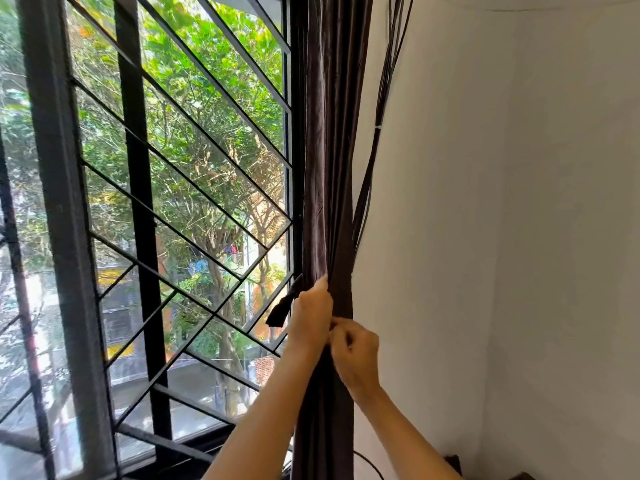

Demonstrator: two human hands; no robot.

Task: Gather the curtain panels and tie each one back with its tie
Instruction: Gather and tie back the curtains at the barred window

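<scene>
A dark brown curtain panel (329,150) hangs gathered into a narrow bundle at the window's right edge. My left hand (310,318) wraps around the bundle from the left at about mid height. A loose end of the dark tie (281,308) sticks out to the left of that hand. My right hand (355,355) is just right of the bundle, fingers curled and pinching something small against the fabric, probably the tie's other end; the pinched piece is hidden by the fingers.
A window with a black diagonal metal grille (180,188) fills the left, trees outside. Several black cables (375,161) run down the white wall (519,237) beside the curtain. A dark object (453,462) sits low at the right corner.
</scene>
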